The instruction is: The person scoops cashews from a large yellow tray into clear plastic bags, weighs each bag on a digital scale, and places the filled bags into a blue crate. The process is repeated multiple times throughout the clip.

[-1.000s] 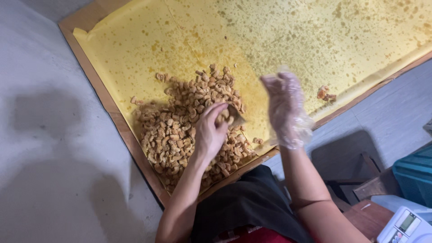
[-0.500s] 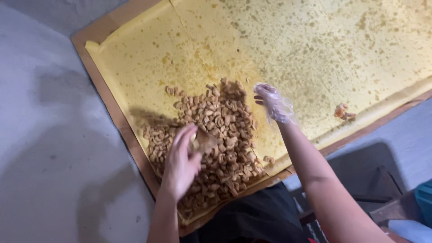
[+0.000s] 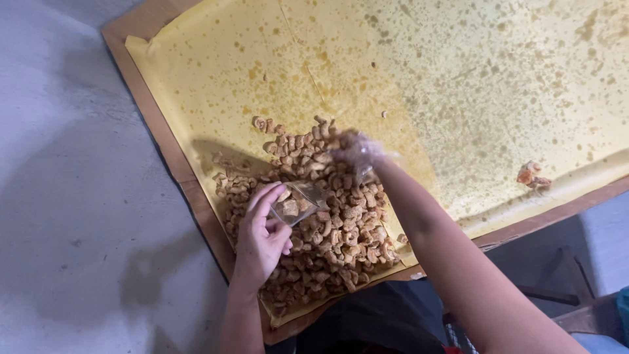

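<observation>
Grey floor fills the left side, then the left hand sits low centre-left, fingers pinched round a small clear bag over the pile of fried brown snack pieces. Right hand, in a thin plastic glove, is blurred mid-frame atop the pile, can't tell its grip. Greasy yellow paper spreads across the upper right
</observation>
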